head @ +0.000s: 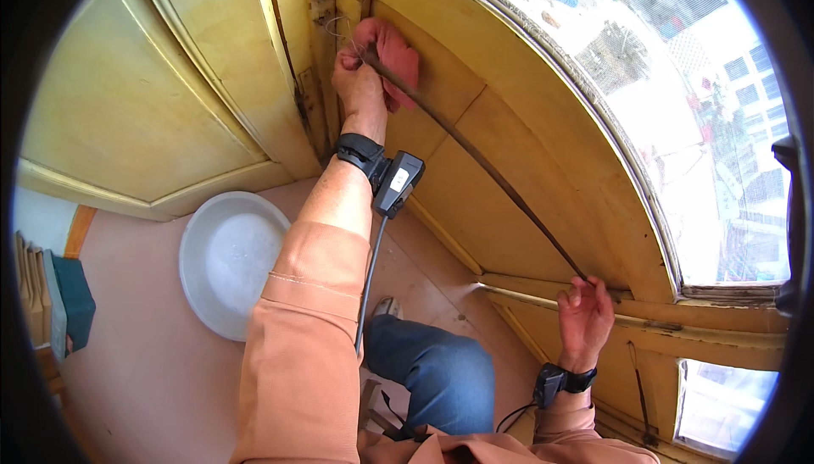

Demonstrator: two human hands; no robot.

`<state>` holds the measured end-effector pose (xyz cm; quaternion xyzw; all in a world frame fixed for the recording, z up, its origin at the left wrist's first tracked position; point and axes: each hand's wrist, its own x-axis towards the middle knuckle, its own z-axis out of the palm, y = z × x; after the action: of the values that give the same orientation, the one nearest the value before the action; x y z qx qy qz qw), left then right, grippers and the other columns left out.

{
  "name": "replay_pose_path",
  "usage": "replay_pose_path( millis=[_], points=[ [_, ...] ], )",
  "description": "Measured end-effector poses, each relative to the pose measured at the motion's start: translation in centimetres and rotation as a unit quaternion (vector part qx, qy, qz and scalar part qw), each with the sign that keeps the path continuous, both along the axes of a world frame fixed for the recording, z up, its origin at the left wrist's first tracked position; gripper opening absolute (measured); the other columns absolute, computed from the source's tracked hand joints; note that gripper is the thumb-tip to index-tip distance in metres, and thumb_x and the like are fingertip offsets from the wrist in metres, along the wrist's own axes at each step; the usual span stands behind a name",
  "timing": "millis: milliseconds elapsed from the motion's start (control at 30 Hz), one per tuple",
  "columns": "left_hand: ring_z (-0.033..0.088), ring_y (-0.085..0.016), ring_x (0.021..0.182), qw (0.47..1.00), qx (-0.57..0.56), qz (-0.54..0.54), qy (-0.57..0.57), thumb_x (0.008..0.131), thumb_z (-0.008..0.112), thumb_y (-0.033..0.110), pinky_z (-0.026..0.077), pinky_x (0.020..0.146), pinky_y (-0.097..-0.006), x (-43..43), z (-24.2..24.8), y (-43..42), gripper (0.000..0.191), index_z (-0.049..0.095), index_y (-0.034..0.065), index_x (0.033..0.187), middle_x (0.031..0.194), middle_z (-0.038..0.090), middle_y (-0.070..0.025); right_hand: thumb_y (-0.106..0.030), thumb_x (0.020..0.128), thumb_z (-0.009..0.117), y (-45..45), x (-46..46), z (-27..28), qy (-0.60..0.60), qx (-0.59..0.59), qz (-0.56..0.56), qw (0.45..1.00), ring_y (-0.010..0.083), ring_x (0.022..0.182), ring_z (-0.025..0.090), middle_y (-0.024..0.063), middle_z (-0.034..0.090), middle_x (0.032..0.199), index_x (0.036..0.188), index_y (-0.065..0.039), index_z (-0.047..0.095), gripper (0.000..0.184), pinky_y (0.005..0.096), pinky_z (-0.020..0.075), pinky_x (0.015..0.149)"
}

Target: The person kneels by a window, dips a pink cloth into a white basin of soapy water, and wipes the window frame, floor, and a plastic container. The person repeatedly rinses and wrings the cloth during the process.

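Observation:
My left hand (361, 89) is closed on a bunched pink cloth (402, 70) and the upper end of a long dark brown cord (483, 159). A thin wire loop (337, 27) sticks out beside those fingers. The cord runs slantwise, nearly straight, across a yellow wooden door panel (439, 165). At its lower end, my right hand (586, 318) pinches it between thumb and fingertips, near the panel's bottom rail. Part of the cloth is hidden behind the left hand and the cord.
A pale plastic basin (191, 267) with cloudy, sudsy water stands on the pinkish floor (146, 375). Another yellow panelled door (127, 108) rises at left, above a green box (71, 302). A screened window (668, 114) fills the upper right. A similar looped cord (639, 394) hangs at lower right.

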<state>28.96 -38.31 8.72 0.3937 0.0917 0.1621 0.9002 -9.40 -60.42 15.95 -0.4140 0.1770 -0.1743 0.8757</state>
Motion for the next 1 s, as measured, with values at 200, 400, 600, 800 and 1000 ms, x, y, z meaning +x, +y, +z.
replay_pose_path(
  millis=[200, 400, 600, 800, 1000],
  points=[
    [0.055, -0.012, 0.083, 0.991, 0.002, -0.082, 0.101, 0.086, 0.06, 0.004, 0.046, 0.074, -0.0253, -3.0, -3.0, 1.3, 0.012, 0.056, 0.0056, 0.097, 0.09, 0.06, -0.0021, -0.022, 0.094, 0.047, 0.0, 0.3, -0.2, 0.016, -0.008, -0.022, 1.0, 0.0164, 0.067, 0.055, 0.0155, 0.067, 0.097, 0.099, -0.005, 0.062, 0.024, 0.0327, 0.0404, 0.064],
    [0.055, -0.011, 0.084, 0.994, 0.058, -0.089, 0.034, 0.084, 0.06, 0.003, 0.046, 0.076, -0.0235, -4.6, -0.3, 0.5, 0.013, 0.057, 0.0048, 0.097, 0.092, 0.06, -0.0019, -0.023, 0.094, 0.047, 0.0, 0.4, -0.1, 0.024, -0.022, -0.031, 0.999, 0.0165, 0.066, 0.054, 0.0149, 0.067, 0.095, 0.099, -0.005, 0.062, 0.023, 0.0327, 0.0404, 0.064],
    [0.056, -0.012, 0.093, 0.999, 0.002, -0.021, -0.05, 0.087, 0.059, 0.003, 0.046, 0.081, -0.0248, -2.3, 2.0, -0.6, 0.017, 0.056, 0.0057, 0.104, 0.102, 0.06, -0.0013, -0.023, 0.093, 0.048, 0.1, 0.4, -0.1, 0.019, -0.017, -0.036, 0.999, 0.0167, 0.065, 0.054, 0.0149, 0.067, 0.094, 0.098, -0.006, 0.063, 0.023, 0.0322, 0.0394, 0.064],
    [0.057, -0.01, 0.085, 1.0, -0.007, -0.013, 0.023, 0.086, 0.055, -0.003, 0.047, 0.073, -0.0245, -1.2, 0.5, 0.3, 0.013, 0.057, 0.0075, 0.093, 0.094, 0.061, -0.0026, -0.024, 0.094, 0.048, 0.1, 0.5, -0.5, 0.02, -0.026, -0.041, 0.999, 0.0166, 0.065, 0.054, 0.0143, 0.068, 0.093, 0.097, -0.007, 0.062, 0.023, 0.032, 0.0384, 0.063],
    [0.058, -0.011, 0.079, 0.993, 0.025, -0.083, 0.076, 0.085, 0.059, 0.001, 0.048, 0.069, -0.0242, -4.0, -0.8, 3.9, 0.014, 0.06, 0.007, 0.097, 0.089, 0.064, -0.0027, -0.022, 0.092, 0.051, 0.1, 0.4, -0.3, 0.043, -0.027, -0.061, 0.997, 0.0173, 0.067, 0.056, 0.0135, 0.067, 0.093, 0.097, -0.007, 0.062, 0.02, 0.0332, 0.0429, 0.065]
  ],
)
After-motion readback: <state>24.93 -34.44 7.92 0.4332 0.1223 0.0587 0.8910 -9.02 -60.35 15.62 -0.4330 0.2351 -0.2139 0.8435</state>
